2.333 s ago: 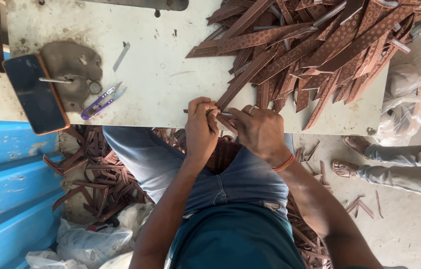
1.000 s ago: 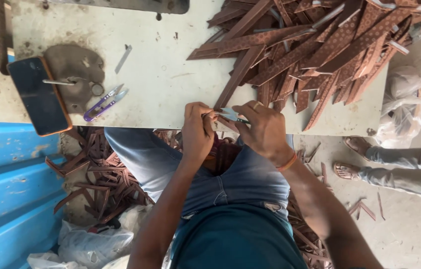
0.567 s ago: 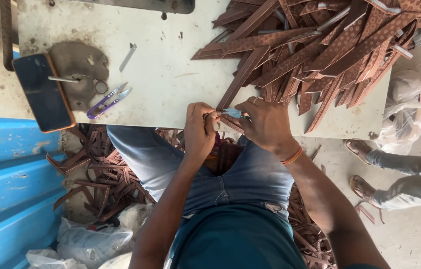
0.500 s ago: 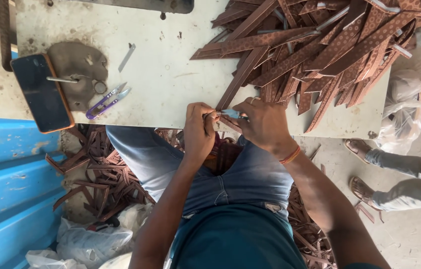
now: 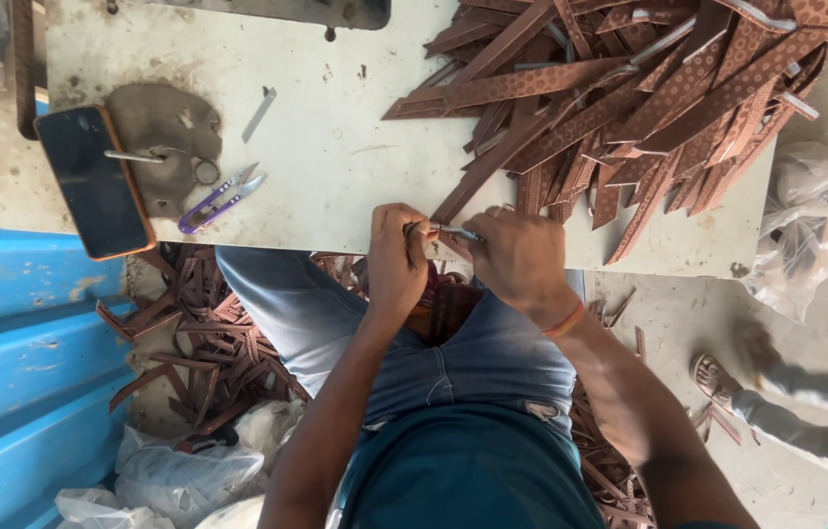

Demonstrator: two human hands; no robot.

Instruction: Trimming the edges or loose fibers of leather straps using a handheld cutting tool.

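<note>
Head view: a brown strap [image 5: 463, 191] is pinched by the left hand [image 5: 396, 263] while small snips [image 5: 453, 232] are gripped by the right hand [image 5: 521, 263], trimming apparently underway; a steady cut is called for.

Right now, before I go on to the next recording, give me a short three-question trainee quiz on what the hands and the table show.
1. True or false: the purple-handled thread snips lie on the table, in neither hand.
2. Where is the big heap of brown patterned strips? A) on the table's far right part B) on the black phone C) on the blue metal sheet
3. What do the left hand and right hand pinch between them at the pale worn table edge?

Key: 1 true. 2 A. 3 A small thin pale-blue tool or piece; too small to identify.
</note>
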